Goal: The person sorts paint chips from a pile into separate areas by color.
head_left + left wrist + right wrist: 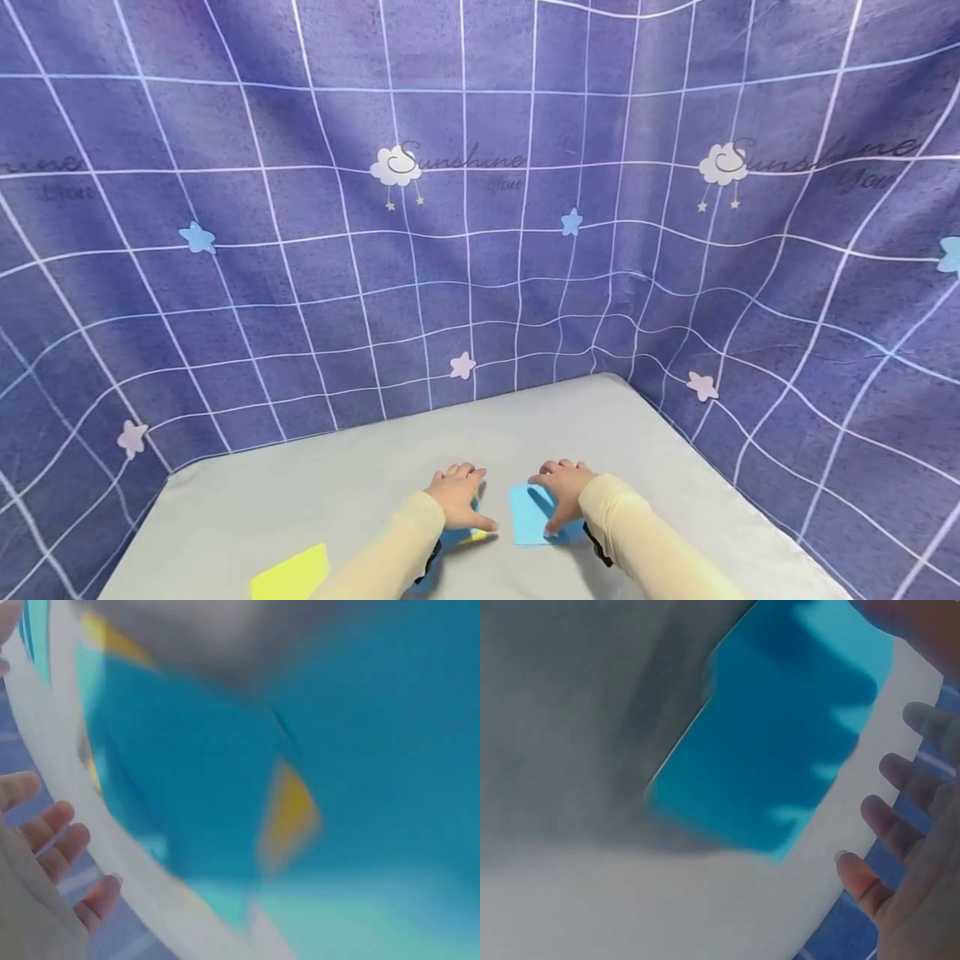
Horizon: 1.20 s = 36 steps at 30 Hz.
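Light-blue, flat, straight-edged paper (527,518) lies under the person's right hand (567,490), the nearer one, reaching out past its thumb toward the left hand (454,499); being partly covered, its long axis cannot be told. Both hands' fingers are spread apart, the left ones above blue-and-yellow paper pieces (187,750).

The head camera looks forward and down from farther back; both wrist cameras, close in, face the same grey tabletop (517,425).
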{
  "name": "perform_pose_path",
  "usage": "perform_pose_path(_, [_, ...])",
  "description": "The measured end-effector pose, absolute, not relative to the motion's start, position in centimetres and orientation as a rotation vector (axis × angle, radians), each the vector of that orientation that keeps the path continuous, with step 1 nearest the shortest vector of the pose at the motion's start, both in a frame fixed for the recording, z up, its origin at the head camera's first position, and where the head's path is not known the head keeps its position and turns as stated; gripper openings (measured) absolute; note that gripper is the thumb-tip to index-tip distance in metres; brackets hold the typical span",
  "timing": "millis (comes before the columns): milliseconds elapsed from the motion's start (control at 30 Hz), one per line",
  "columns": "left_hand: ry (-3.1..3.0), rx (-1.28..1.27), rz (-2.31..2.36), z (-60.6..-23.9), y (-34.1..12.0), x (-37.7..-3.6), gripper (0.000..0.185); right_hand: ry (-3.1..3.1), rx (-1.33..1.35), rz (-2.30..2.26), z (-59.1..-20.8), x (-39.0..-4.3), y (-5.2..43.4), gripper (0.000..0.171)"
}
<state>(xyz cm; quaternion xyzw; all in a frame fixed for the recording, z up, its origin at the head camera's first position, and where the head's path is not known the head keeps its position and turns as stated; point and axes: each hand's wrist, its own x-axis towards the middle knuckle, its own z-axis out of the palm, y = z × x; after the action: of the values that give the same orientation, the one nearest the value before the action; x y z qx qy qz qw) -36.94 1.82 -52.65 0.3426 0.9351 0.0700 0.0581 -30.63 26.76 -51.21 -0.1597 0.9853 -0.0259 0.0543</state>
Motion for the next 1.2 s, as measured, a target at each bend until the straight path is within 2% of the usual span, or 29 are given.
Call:
perform_pose_path(200, [2.9,0.897,0.15,-51.7,-3.3,-37.8,0.095,2.982,-0.597,-0.142,-51.4,-31.7,23.3,0.078])
perform_pose_path(500, [2.894,0.788,0.12,-51.5,-6.5,-37.5,0.104,2.964,-0.719,-0.144,-52.2,-33.2,19.0,0.083])
perform_pose_path(700, [2.871,0.777,0.073,-51.7,-5.6,-37.2,0.105,2.951,-0.756,-0.132,-52.1,-34.0,17.2,0.089])
perform_pose_path(900, [2.863,0.815,-0.068,-54.1,-4.9,-37.5,0.107,2.912,-0.728,-0.156,-52.8,-34.0,15.8,0.088])
perform_pose_path(1200, [2.935,0.896,-0.083,-54.2,-5.0,-37.8,0.097,2.925,-0.724,-0.164,-52.6,-34.1,15.3,0.085])
